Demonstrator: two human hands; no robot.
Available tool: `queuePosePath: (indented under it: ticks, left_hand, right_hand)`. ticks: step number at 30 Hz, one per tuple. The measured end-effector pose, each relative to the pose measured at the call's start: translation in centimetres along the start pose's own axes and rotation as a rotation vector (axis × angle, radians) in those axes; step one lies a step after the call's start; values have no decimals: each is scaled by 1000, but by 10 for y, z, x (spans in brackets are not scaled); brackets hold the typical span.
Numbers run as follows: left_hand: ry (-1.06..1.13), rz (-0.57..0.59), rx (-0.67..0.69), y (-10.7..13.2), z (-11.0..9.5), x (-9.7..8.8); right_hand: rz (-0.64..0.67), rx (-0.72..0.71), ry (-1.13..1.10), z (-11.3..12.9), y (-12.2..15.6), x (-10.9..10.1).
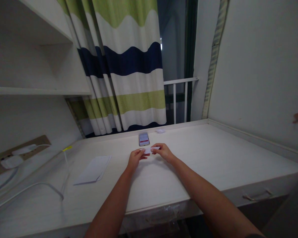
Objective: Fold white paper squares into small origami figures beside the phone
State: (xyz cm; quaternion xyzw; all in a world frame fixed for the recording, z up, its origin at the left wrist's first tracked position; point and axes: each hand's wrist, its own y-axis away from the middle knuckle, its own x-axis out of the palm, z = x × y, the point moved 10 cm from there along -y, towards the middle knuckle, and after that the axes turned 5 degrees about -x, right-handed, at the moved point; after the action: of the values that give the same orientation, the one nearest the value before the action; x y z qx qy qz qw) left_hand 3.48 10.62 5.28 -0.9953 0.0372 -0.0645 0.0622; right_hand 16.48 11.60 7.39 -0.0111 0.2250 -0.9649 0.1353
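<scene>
Between my two hands is a small piece of white paper (148, 150), held a little above the white desk. My left hand (137, 157) pinches its left end with thumb and fingers. At the other end, my right hand (162, 151) grips the paper the same way. Just beyond the hands lies a phone (144, 139) with its screen lit. A small white crumpled-looking piece (160, 131) rests near the desk's back edge. To the left are a few flat sheets of white paper (93, 169), stacked slightly askew.
The white desk (213, 155) meets a wall on the right. White chargers (12, 162) sit in a power strip at left, and a cable (39, 183) trails over the desk. Open shelves (39, 91) overhang the left side. A striped curtain (136, 82) hangs behind.
</scene>
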Motion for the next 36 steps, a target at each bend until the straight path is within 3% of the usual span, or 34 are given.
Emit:
queuePosePath:
  ticks: [19, 24, 36]
  left_hand:
    - [24, 22, -13, -2, 2, 0]
    - [60, -8, -18, -2, 1, -4]
    - [125, -42, -7, 3, -6, -6]
  right_hand:
    - [-33, 105, -150, -13, -1, -2]
    - [-52, 160, -269, -20, -1, -1]
    - [-50, 176, -314, -24, -2, 0]
